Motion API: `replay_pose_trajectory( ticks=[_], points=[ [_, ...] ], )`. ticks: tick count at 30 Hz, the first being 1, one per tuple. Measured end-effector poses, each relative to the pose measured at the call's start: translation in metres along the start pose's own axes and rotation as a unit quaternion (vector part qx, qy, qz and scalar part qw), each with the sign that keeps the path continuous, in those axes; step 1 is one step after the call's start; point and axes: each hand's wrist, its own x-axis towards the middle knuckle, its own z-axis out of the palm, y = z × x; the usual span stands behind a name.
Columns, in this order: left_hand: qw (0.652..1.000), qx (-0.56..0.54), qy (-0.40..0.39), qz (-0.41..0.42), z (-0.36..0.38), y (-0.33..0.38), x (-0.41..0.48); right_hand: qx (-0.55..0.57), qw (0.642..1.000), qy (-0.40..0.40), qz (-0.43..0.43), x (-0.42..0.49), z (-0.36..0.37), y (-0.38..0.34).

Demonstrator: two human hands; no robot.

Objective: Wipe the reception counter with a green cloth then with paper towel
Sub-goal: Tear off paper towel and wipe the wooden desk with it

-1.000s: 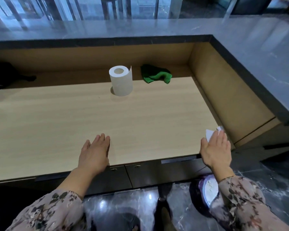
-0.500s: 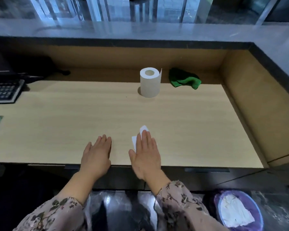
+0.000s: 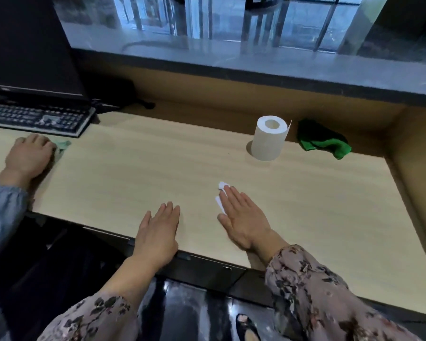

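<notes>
The piece of paper towel point(image 3: 222, 185) lies under your right hand point(image 3: 244, 222). That hand is spread flat, fingers straight, pressing the sheet onto the pale wooden surface point(image 3: 133, 173). Only two small white corners show, one past the fingertips and one on the thumb side, so you cannot tell how large the piece is or how it is folded. Your left hand point(image 3: 158, 230) sits just to the left of the right one, closer to the front edge. It is also flat and straight-fingered, palm down on the bare wood and holding nothing. Beyond the right hand, toward the back wall, the paper roll point(image 3: 269, 139) stands upright with a loose flap at its side. Just to the right of the roll the green cloth point(image 3: 325, 143) lies crumpled, well apart from both hands. Judging from that, the cloth pass looks finished and you are now in the paper pass. The wood shows no streaks or damp patches, so how much of it the paper has covered cannot be read, and any stretch you are unsure of is best treated as not yet done. Far to the left of your left hand, another person's hand point(image 3: 28, 156), in a blue sleeve, rests curled over a pale greenish rag point(image 3: 63, 145) in front of a keyboard point(image 3: 35, 118). Most of that rag is hidden. The dark monitor point(image 3: 27, 45) behind the keyboard is cut off by the frame, as is the surface's near right corner.
</notes>
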Motion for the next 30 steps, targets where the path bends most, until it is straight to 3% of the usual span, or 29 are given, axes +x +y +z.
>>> replay_pose_trajectory(
  ticks=[4,8,11,15,19,21,26,28,30],
  points=[
    [1.000,-0.004,-0.005,-0.022,-0.001,-0.002,0.003,0.027,0.995,-0.012,0.093,0.026,-0.011,0.039],
    [0.997,-0.025,0.016,-0.064,0.000,-0.003,0.002,0.042,0.995,-0.015,0.089,0.034,-0.012,0.026],
    [0.992,-0.033,0.032,-0.119,0.006,0.001,-0.003,0.049,0.997,-0.002,-0.053,0.020,0.002,-0.012],
    [0.981,-0.033,0.021,-0.190,0.010,0.004,-0.015,-0.015,0.961,-0.005,-0.277,0.016,0.020,-0.052],
    [0.975,-0.055,0.018,-0.216,0.016,0.009,-0.027,-0.043,0.939,-0.013,-0.340,0.036,0.010,-0.037],
    [0.975,-0.059,0.031,-0.213,0.019,0.015,-0.032,-0.022,0.955,-0.019,-0.294,0.054,-0.001,-0.019],
    [0.969,-0.060,0.056,-0.233,0.023,0.031,-0.043,-0.020,0.997,-0.013,-0.069,0.108,-0.023,0.031],
    [0.960,-0.055,0.055,-0.270,0.022,0.029,-0.045,-0.001,0.999,-0.026,-0.031,0.114,-0.024,0.026],
    [0.954,-0.077,0.051,-0.284,0.019,0.027,-0.044,0.012,0.998,-0.024,-0.050,0.105,-0.018,0.002]
  ],
)
